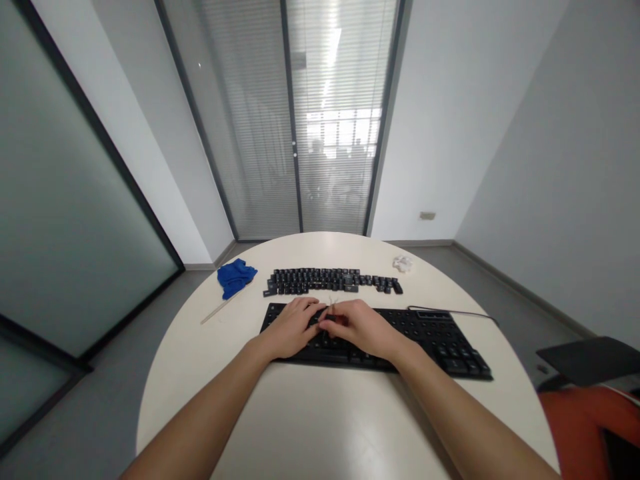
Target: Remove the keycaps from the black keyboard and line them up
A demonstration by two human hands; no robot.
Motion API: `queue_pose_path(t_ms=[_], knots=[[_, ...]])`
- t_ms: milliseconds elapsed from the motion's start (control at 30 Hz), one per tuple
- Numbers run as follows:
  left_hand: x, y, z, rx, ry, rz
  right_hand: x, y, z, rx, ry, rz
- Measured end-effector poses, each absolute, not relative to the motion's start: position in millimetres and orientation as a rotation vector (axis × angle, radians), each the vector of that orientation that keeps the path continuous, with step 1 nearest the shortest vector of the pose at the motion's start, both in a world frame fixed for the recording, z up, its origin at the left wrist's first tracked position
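A black keyboard lies across the table in front of me, with many of its keycaps off; the number keys at its right end still have theirs. My left hand rests over its left part, fingers stretched out and spread a little. Beside it my right hand is closed in a pinch above the keyboard's middle. A thin whitish thing shows at its fingertips, too small and blurred to name. Behind the keyboard, loose black keycaps are laid out in rows.
A crumpled blue cloth and a thin wooden stick lie at the left of the round white table. Crumpled white tissue sits at the back right. The keyboard's cable runs off the right edge, near an orange chair.
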State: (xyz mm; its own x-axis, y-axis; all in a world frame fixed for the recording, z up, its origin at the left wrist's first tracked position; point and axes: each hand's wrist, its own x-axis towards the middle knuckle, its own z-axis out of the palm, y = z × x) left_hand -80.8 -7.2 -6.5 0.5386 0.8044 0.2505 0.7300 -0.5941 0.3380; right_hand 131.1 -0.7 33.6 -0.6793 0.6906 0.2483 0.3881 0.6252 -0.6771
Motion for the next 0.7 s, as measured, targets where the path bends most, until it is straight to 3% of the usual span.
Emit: queue_pose_path(t_ms=[200, 700], knots=[[-80.5, -5.8, -5.6, 2.549, 1.258, 0.659, 130.5, 6.8, 20.4, -0.879, -2.115, 1.199], [-80.8, -15.6, 13.9, 2.544, 1.018, 0.621, 130.6, 7.4, 14.9, -0.815, -2.043, 1.282]])
